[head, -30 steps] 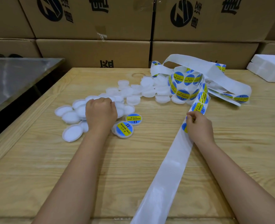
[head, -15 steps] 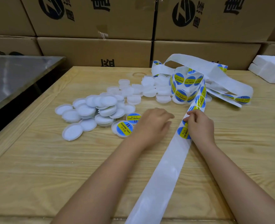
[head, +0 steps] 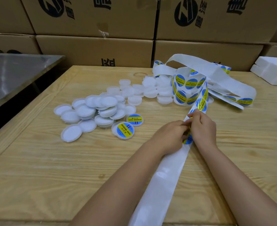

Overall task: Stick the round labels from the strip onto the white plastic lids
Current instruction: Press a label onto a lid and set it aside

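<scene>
Wall of cardboard boxes (head: pixel 93 51) at the back, wood counter (head: pixel 53 168) in front of me, a steel table (head: pixel 12 74) off to the left and a white foam block (head: pixel 273 70) at the far right.

The strip (head: pixel 157 185) runs from the near edge up the counter between my arms, then ends in a loose tangle at the back right, with blue and yellow labels (head: pixel 188 88) showing on the coiled part.

My left grip (head: pixel 168 137) and right grip (head: pixel 203 126) meet right on the strip, both with fingers curled and pinching it where one label (head: pixel 188 140) peeks out just below my fingers. Can't tell if my left fingertips have the label's edge or only the backing.

Plain white lids (head: pixel 92 110) are heaped left of centre, with more trailing back toward the tangle. Two labelled lids (head: pixel 124 130) lie face up, side by side at the near right edge of the heap, left of my left grip and apart from it.
</scene>
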Tool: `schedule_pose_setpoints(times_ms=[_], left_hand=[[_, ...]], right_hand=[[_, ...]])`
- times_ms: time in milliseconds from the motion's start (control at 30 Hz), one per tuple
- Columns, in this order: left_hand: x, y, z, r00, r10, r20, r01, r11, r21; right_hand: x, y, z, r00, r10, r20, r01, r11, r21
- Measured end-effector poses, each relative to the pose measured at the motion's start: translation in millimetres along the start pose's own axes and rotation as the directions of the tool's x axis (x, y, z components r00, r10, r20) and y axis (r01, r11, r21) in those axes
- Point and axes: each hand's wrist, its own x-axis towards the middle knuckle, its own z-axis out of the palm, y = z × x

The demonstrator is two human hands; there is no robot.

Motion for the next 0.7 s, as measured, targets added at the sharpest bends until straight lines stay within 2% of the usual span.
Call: schedule_pose_setpoints(times_ms=[167,500,700], left_hand=[[-1,3,-3,0.999,-0.033,-0.032,0.032,0.999,-0.016],[-10,5,-4,0.969,-0.061,-0.237,0.023,0.986,-0.162],[-17,-1,-16,0.903,-0.222,-0.367,0.053,0.907,-0.419]], right_hand=[[-1,0,-1,1.0,0.026,-0.009,-0.025,0.999,0.046],[-2,-2,-1,0.999,0.043,-0.018,-0.042,0.997,0.066],[-2,-1,-2,0.998,0.066,-0.023,-0.063,0.993,0.099]])
